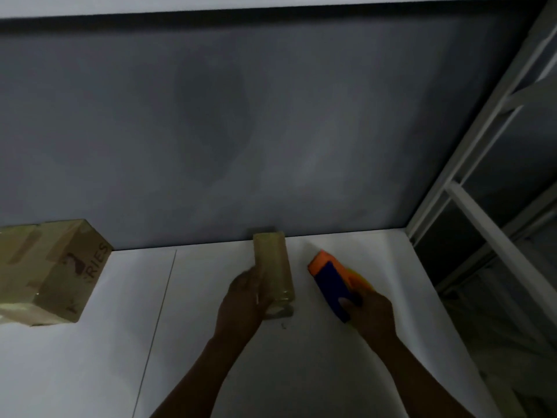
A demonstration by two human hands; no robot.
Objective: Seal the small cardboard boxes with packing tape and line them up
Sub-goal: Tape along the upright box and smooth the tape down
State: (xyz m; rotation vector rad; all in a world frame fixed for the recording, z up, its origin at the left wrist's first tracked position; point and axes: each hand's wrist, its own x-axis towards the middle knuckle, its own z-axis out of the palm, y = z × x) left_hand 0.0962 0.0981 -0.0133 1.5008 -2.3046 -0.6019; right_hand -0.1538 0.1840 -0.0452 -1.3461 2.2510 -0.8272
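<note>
Brown taped cardboard box (51, 273) with printed letters sat at far left on the white tabletop (211, 357). Centre: small narrow cardboard box (272, 267), glossy with tape, far end by the grey wall (271, 116); my left hand (244, 300) gripped its near left side. Just right, apart from it, my right hand (370, 315) held the orange-and-blue tape dispenser (331, 282), fingers curled round its near end.

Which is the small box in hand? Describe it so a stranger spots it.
Find where the white table meets the grey wall; midway along that edge sits the small box, gripped by the left hand. It is narrow and glossy with tape, unlike the bigger printed box far left and the orange-and-blue tape dispenser beside it.
</note>
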